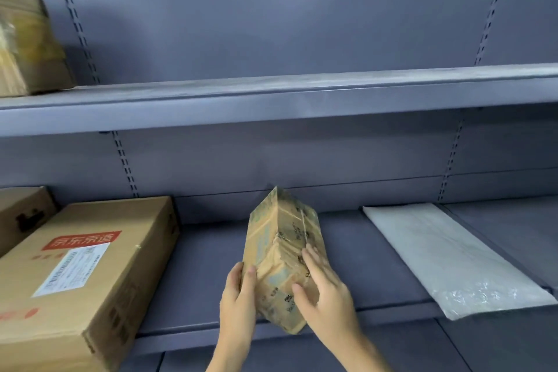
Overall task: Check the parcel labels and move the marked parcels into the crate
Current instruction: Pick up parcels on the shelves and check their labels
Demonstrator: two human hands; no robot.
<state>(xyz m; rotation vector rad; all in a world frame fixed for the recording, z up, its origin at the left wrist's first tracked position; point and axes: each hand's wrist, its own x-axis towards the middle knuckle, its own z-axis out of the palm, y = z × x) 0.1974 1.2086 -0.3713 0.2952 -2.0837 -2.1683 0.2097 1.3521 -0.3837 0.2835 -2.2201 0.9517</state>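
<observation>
A small tape-wrapped brown parcel (280, 248) is tilted on one edge above the front of the lower shelf (356, 254). My left hand (237, 299) grips its left side with the thumb on the near face. My right hand (324, 287) lies on its right face, fingers spread and lightly bent, thumb on the front. No label shows on the faces turned toward me. No crate is in view.
A large cardboard box (90, 275) with a red logo and a white shipping label sits on the lower shelf at left, another box (21, 214) behind it. A white plastic mailer (453, 260) lies at right. The upper shelf (271, 93) carries a taped box (27, 39) at far left.
</observation>
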